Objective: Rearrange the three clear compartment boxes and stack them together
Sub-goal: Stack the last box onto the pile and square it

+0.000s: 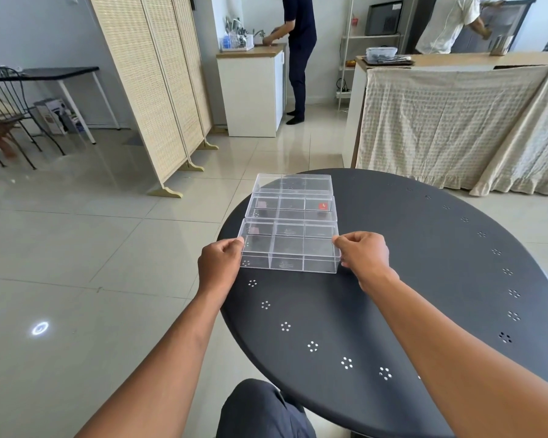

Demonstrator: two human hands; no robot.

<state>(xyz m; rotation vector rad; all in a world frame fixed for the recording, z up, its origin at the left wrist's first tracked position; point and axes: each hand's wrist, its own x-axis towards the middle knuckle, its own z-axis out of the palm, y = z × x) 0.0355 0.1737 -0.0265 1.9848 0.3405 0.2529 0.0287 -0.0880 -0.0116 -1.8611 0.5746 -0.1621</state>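
Note:
Three clear compartment boxes lie in a row on the round black table point(424, 279), running away from me. The near box point(289, 248) is held at both short ends: my left hand point(219, 263) grips its left end and my right hand point(364, 257) grips its right end. Whether it rests on the table or is slightly lifted is unclear. Behind it, touching, lies the middle box point(291, 207), which has a small red label at its right side. The far box point(293, 184) sits at the table's far edge.
The table's left rim runs close beside the boxes, with tiled floor point(92, 248) beyond. A folding wicker screen point(159, 90) stands far left. A cloth-covered counter point(456, 121) is behind the table. Two people stand at the back.

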